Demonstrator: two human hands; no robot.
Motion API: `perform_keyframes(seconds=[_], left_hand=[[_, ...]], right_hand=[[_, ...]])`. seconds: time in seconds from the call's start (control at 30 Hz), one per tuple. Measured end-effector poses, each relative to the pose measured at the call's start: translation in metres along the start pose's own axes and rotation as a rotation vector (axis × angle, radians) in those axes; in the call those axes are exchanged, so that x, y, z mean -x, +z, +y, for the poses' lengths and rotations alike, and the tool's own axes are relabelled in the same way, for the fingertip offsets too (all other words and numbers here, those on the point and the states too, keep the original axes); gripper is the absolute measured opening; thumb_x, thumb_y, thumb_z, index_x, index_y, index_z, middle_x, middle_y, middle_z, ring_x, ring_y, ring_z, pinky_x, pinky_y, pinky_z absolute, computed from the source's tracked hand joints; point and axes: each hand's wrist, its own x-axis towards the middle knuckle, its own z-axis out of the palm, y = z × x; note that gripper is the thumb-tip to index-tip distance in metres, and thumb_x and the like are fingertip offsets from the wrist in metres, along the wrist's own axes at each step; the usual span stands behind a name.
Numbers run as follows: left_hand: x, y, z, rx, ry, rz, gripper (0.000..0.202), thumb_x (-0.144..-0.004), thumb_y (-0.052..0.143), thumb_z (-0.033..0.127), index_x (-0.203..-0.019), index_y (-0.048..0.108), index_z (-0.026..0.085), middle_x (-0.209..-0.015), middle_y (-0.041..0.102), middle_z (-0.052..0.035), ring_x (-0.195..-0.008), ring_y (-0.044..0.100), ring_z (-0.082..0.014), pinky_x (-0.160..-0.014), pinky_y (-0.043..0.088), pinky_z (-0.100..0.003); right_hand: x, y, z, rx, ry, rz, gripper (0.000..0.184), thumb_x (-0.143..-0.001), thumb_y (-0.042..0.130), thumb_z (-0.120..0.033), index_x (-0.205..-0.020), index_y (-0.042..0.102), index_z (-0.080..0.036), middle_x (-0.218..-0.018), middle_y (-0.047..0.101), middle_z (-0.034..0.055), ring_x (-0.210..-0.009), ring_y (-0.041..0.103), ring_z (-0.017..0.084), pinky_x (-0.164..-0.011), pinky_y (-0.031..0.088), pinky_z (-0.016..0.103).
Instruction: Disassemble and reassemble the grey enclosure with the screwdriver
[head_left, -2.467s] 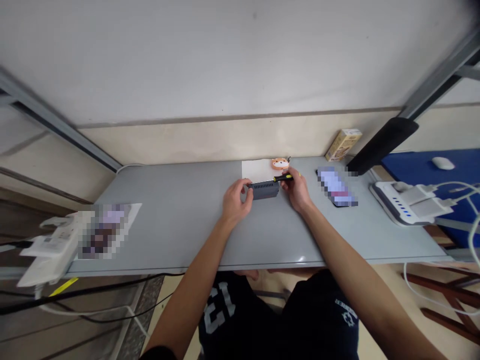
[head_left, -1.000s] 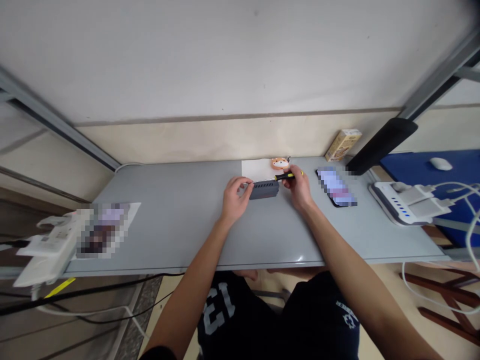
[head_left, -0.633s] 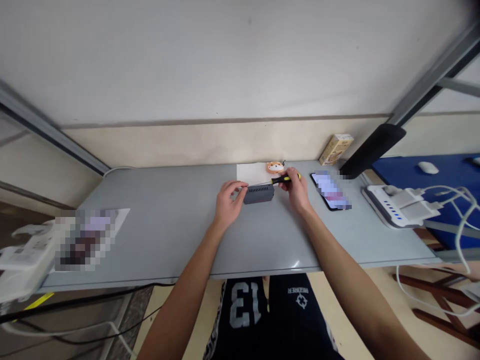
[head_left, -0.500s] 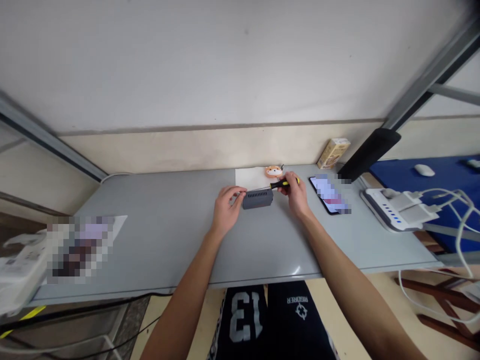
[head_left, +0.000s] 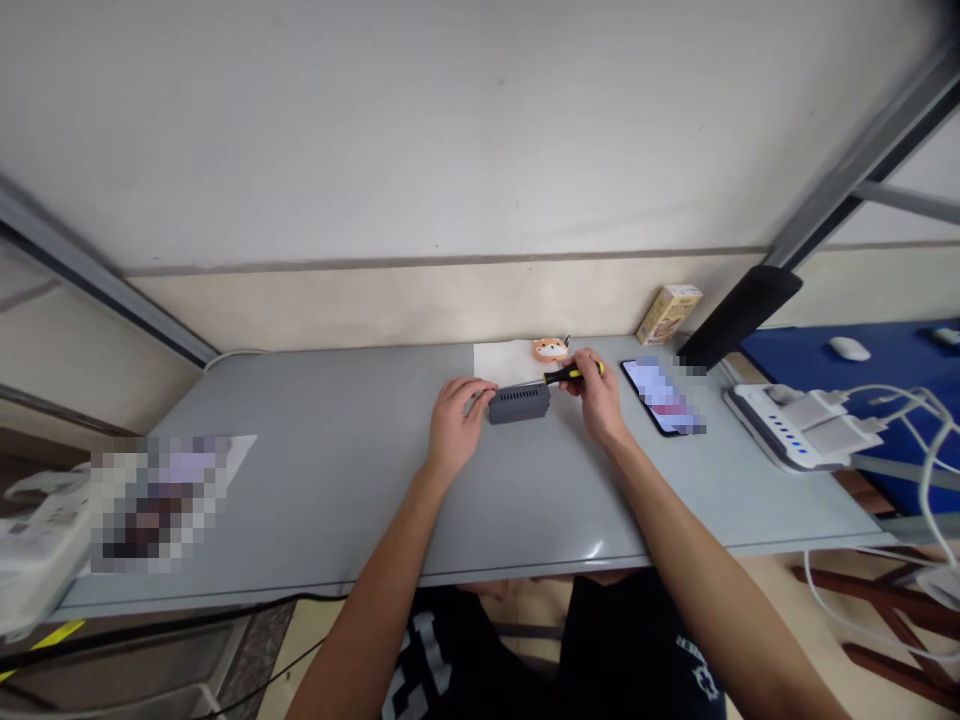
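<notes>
A dark grey box with a row of slots (head_left: 519, 406) rests on the grey table. At its upper left corner, my left hand (head_left: 456, 415) is closed, thumb and fingers pinching that end. My right hand (head_left: 598, 395) wraps round the black and yellow handle of a screwdriver (head_left: 559, 376). The shaft lies nearly level along the box's far top edge, pointing toward my left fingertips. Its tip is too small to make out there. Just behind the screwdriver, an orange animal-faced case (head_left: 550, 349) sits on a white sheet of paper (head_left: 499, 361).
Right of my hand lies a phone (head_left: 660, 396), with a power strip (head_left: 787, 430) and white cables beyond. A small carton (head_left: 667, 314) and a black padded post (head_left: 739, 318) stand at the back right. A printed sheet (head_left: 240, 450) lies at the left.
My knees have spread apart below the table edge. The view has shifted slightly. Both hands keep nearly the same place and hold on the box and screwdriver.
</notes>
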Motion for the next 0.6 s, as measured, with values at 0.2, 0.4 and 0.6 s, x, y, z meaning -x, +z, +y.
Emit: perform_keyframes(seconds=[0.2, 0.4, 0.6], left_hand=[[0.0005, 0.0003, -0.0005, 0.016, 0.005, -0.025, 0.017, -0.101, 0.060, 0.032, -0.110, 0.073, 0.026, -0.106, 0.073, -0.0055, -0.099, 0.063, -0.0206, -0.090, 0.052, -0.039], [0.0030, -0.0031, 0.0040, 0.047, -0.063, -0.043, 0.025, -0.097, 0.064, 0.031, -0.121, 0.066, 0.025, -0.109, 0.073, -0.0048, -0.093, 0.064, -0.0183, -0.091, 0.051, -0.038], [0.0046, -0.0058, 0.0074, -0.072, -0.003, -0.121, 0.023, -0.097, 0.060, 0.027, -0.119, 0.063, 0.024, -0.109, 0.072, -0.0051, -0.088, 0.065, -0.0184, -0.090, 0.050, -0.038]], right_hand=[[-0.0006, -0.0017, -0.0005, 0.023, -0.007, 0.013, 0.043, -0.087, 0.063, -0.066, -0.077, 0.063, -0.024, -0.059, 0.060, -0.0015, -0.053, 0.048, 0.012, -0.052, 0.036, 0.026], [0.0001, -0.0035, -0.0027, 0.064, -0.036, 0.017, 0.041, -0.091, 0.060, -0.062, -0.077, 0.062, -0.024, -0.057, 0.060, -0.0016, -0.053, 0.046, 0.012, -0.053, 0.037, 0.026], [0.0016, -0.0010, -0.0053, 0.096, -0.030, 0.007, 0.043, -0.090, 0.061, -0.065, -0.077, 0.063, -0.024, -0.059, 0.060, -0.0012, -0.054, 0.047, 0.012, -0.054, 0.038, 0.027]])
